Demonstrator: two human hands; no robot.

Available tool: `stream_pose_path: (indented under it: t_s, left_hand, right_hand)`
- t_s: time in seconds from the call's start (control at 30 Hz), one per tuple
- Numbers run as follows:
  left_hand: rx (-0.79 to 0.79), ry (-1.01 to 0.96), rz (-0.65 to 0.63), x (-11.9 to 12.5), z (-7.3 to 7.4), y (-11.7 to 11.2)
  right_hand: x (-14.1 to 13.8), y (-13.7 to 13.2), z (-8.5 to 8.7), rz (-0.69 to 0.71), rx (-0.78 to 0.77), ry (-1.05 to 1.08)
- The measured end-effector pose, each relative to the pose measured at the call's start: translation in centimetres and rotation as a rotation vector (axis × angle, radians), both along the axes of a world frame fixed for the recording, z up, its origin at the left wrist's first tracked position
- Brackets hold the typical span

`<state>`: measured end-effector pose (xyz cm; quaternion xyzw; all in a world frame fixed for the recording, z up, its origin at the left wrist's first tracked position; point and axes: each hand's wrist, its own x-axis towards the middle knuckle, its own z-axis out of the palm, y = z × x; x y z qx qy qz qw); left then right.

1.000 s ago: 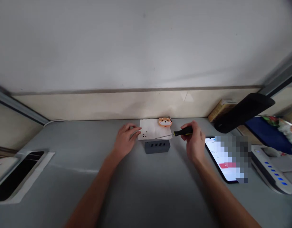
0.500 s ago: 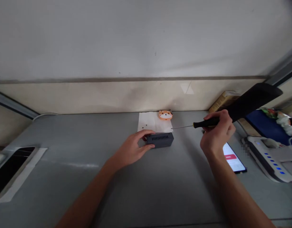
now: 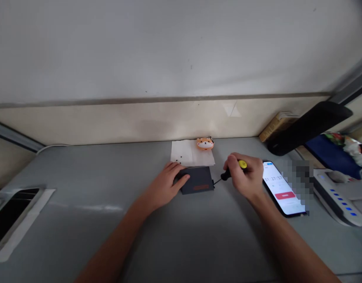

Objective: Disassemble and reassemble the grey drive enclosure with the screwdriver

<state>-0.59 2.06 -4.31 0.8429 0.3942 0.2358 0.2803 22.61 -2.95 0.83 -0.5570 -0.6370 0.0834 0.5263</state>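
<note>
Now the dark tablet-like device [image 3: 14, 214] lies at the far left on a white sheet, well apart from the work. Next comes the left hand [image 3: 163, 184], its thumb and fingers moderately parted around the left end of a dark grey box [image 3: 197, 177], with the thumb over the upper face; it seems to steady the box. Just beyond, tiny dark screws, as they appear, lie on the folded white paper [image 3: 183, 147].

The box sits on the counter [image 3: 175, 236] near the paper's front edge. Half a second ago its slotted narrow side faced up; now a broad face with an orange mark shows instead. An orange animal-faced case [image 3: 205, 144] rests unmoved on the paper's right half.

At the box's right edge is a small dark piece [image 3: 213, 183], where the tip of the screwdriver [image 3: 225, 175] seems to touch. The right hand [image 3: 246, 175] has its fingers curled closely around the handle, brought back from farther right. That shift, I judge, moves the work from turning the box to its right-hand edge. Farther right, the lit phone [image 3: 279, 186] shows a running-time display.
</note>
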Motion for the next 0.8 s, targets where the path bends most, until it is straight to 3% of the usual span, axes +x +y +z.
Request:
stream_pose_path:
  t_s: [0.17, 0.3, 0.5, 0.8]
  left_hand:
    - [0.107, 0.052, -0.044, -0.1, -0.8, 0.7]
    - [0.101, 0.044, -0.026, -0.2, -0.3, 0.3]
    - [0.018, 0.125, -0.084, 0.0, 1.4, -1.6]
    - [0.055, 0.105, -0.043, 1.0, 0.2, -1.6]
  right_hand:
    - [-0.9, -0.4, 0.3, 0.072, 0.083, -0.125]
    - [-1.2, -0.5, 0.3, 0.089, 0.115, -0.153]
    - [-1.3, -0.6, 0.2, 0.012, -0.022, -0.103]
    - [-0.7, -0.7, 0.2, -0.114, 0.004, 0.076]
